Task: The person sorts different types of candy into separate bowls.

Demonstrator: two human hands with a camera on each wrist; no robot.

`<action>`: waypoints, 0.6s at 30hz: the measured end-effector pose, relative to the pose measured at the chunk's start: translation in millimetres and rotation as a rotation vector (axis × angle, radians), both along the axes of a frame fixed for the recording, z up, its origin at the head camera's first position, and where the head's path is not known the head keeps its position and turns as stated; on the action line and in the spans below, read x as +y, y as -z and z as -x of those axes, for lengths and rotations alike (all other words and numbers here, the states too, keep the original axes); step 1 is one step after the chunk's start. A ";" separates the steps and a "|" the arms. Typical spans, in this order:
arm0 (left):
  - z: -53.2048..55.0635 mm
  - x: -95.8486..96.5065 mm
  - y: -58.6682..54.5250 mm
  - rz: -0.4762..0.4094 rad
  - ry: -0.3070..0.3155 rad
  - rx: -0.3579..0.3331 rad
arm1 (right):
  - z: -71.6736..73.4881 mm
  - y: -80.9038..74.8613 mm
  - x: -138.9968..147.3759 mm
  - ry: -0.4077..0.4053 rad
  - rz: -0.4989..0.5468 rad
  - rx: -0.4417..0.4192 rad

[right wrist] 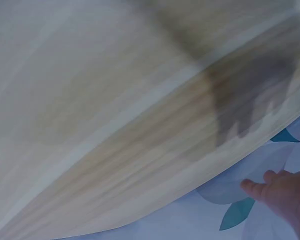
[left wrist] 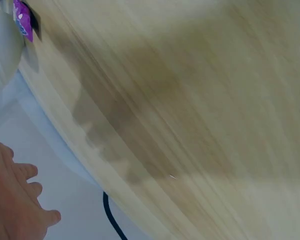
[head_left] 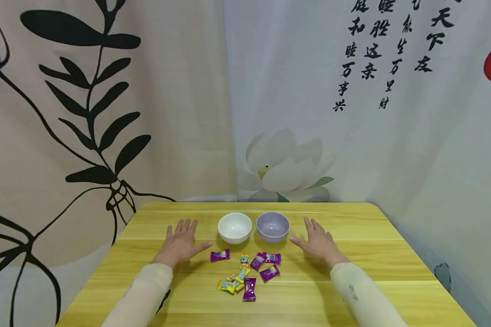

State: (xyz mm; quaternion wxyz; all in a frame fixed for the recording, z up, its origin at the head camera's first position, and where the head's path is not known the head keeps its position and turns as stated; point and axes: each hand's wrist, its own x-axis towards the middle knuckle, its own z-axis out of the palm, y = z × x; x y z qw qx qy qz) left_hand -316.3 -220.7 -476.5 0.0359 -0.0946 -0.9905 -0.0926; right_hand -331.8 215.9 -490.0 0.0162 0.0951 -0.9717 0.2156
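Observation:
In the head view my left hand [head_left: 179, 245] is spread with straight fingers over the table's left half, holding nothing. My right hand [head_left: 320, 245] mirrors it on the other side, fingers extended, also holding nothing. Between them, toward the back, stand a white bowl [head_left: 235, 228] and a lavender bowl [head_left: 273, 227], side by side. In front of the bowls lie several purple-wrapped candies [head_left: 249, 289] and several yellow-wrapped candies [head_left: 227, 286]. One purple candy [head_left: 220, 255] lies closest to the left hand. The lavender bowl is nearest to the right thumb.
A light wooden table [head_left: 331, 304] carries everything. Its far edge meets a hanging cloth backdrop [head_left: 188, 113] with dark plant prints, a lotus and written characters. Both hands cast shadows on the tabletop in the wrist views. A purple candy [left wrist: 23, 20] shows beside the white bowl in the left wrist view.

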 end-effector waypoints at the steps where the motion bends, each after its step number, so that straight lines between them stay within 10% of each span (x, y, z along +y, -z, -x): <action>1: 0.9 0.4 1.3 -0.001 0.003 0.007 | 2.2 -0.3 -2.4 -0.010 0.007 0.005; 18: 2.6 11.2 3.6 -0.031 0.028 0.011 | 28.3 -1.2 -34.4 -0.061 0.193 -0.082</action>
